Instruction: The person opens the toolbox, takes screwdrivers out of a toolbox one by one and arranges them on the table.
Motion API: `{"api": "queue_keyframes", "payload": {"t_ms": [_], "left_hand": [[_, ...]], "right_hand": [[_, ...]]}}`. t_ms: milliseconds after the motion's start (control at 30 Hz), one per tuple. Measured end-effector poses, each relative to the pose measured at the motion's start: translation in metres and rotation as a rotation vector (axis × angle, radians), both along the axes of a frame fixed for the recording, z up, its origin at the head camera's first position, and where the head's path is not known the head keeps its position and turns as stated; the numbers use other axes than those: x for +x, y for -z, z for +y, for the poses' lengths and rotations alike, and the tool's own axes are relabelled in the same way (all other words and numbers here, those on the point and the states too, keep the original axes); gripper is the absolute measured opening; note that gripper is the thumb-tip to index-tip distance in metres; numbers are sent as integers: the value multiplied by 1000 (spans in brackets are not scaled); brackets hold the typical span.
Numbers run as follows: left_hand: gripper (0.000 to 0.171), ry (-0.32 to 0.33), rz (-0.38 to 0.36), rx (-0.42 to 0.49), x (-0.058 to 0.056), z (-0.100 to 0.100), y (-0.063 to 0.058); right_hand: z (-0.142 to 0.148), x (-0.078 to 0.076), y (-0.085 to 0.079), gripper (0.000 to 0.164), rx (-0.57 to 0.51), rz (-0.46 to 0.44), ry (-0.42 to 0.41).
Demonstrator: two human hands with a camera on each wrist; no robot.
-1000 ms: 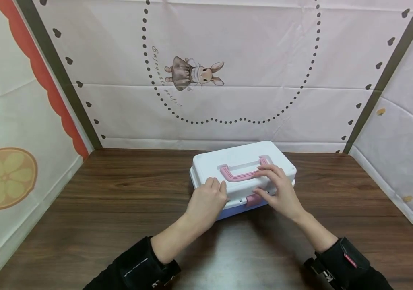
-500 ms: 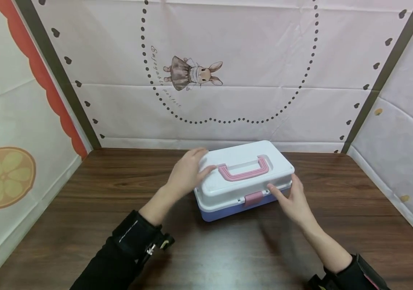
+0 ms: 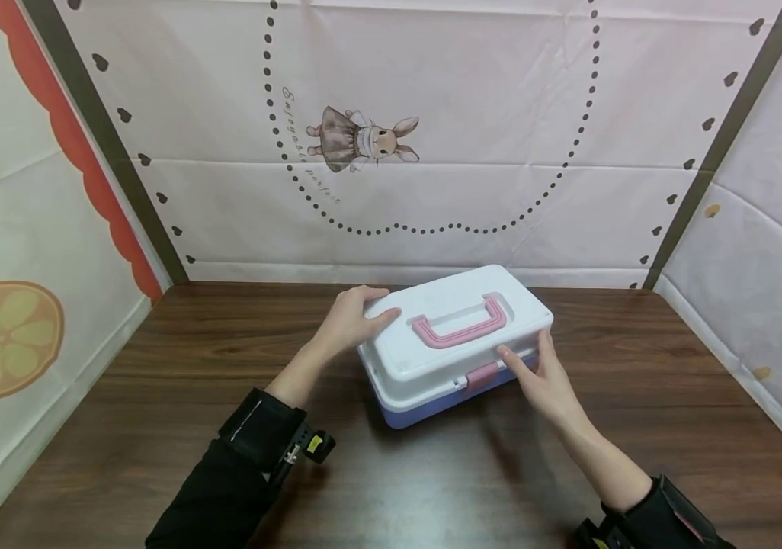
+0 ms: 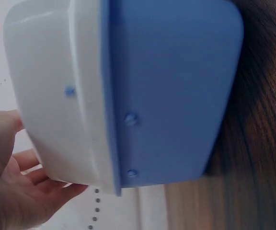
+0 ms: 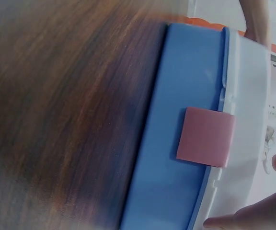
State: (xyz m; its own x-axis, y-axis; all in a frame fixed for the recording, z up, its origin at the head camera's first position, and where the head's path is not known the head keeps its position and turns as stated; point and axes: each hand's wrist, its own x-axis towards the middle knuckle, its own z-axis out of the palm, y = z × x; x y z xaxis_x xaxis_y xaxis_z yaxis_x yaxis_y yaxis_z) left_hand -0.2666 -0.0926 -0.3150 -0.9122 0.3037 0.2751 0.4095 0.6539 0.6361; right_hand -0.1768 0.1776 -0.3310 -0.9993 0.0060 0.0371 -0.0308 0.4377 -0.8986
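Observation:
A plastic carry box (image 3: 425, 293) with a white lid and a blue base sits on the table, its lid down. Its pink handle (image 3: 463, 335) lies folded on the lid. The pink latch (image 5: 206, 137) spans the seam at the front. My left hand (image 3: 350, 320) grips the left back corner, thumb on top of the lid; the left wrist view shows its fingers (image 4: 42, 184) curled round behind the white lid. With my right hand (image 3: 545, 381) I hold the right front corner, thumb by the latch side and fingers along the right end, partly hidden.
The brown wood-grain table (image 3: 226, 366) meets a white printed cloth wall (image 3: 487, 137) just behind the box. More cloth walls (image 3: 14, 229) rise at the left and right sides.
Both hands have left the lid's front and handle area for opposite corners of the box. The box has turned slightly, its left end coming a little nearer.

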Motion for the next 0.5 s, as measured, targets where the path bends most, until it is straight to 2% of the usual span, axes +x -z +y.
{"api": "queue_keyframes", "payload": {"t_ms": [167, 367, 500], "left_hand": [[49, -28, -4, -86, 14, -3, -7], [49, -86, 78, -218, 35, -1, -12], [53, -137, 100, -293, 49, 0, -14]], "right_hand": [[-1, -8, 1, 88, 21, -18, 11], [-7, -21, 2, 87, 62, -12, 31], [-9, -33, 3, 86, 72, -18, 19]]}}
